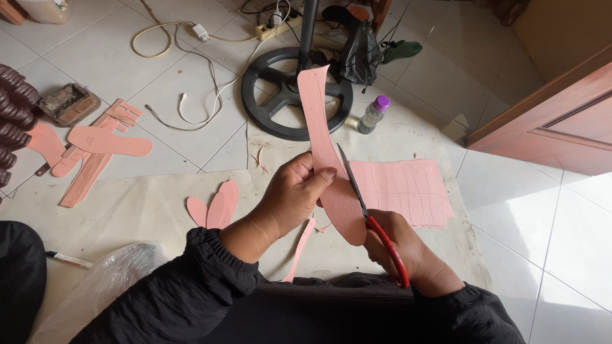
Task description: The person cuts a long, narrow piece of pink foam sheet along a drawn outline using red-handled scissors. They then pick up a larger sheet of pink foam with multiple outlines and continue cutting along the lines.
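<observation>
The left hand (290, 197) pinches a long pink insole-shaped piece (328, 156), thumb on the face towards the camera and the other fingers folded behind it. The piece looks like thin, matte, flexible sheet: rounded at its lower end, narrowing and curving as it rises. Its long axis runs from about 6 o'clock up to 12, the top tip leaning slightly towards 11, held in the air above the floor.

The right hand (408, 251) grips red-handled scissors (370, 216), fingers closed through the plastic loops. The slim metal blades point towards 11 o'clock and lie along the right edge of the piece, touching it.

At 3 o'clock from the piece a flat pink sheet (408, 191) with ruled lines lies on pale paper (127, 210) spread over the glossy tiled floor (561, 216). At 9 o'clock lie smaller pink oval cut-outs (217, 207), and further out a finished pink sole shape (108, 141) with narrow strips. A black round fan base (280, 89) sits at 12 o'clock, a clear bottle with purple cap (373, 114) beside it.
</observation>
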